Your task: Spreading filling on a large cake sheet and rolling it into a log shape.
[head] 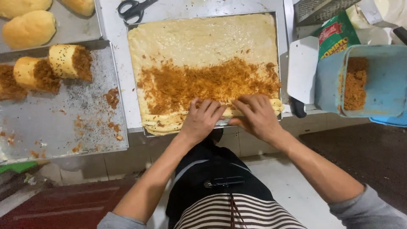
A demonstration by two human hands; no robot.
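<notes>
While the sheet cake lies flat in its tray on the tabletop, keep your left hand and right hand spread flat, fingers pressing the rolled near edge. Apply even pressure so the brown floss filling stays inside. Scissors lie beyond.

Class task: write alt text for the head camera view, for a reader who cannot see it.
Two bare hands, left hand and right hand, press on the rolled near edge of a flat cake sheet spread with brown shredded filling in a metal tray. Cut filled rolls sit on a tray at left; a blue tub of filling stands at right.
</notes>
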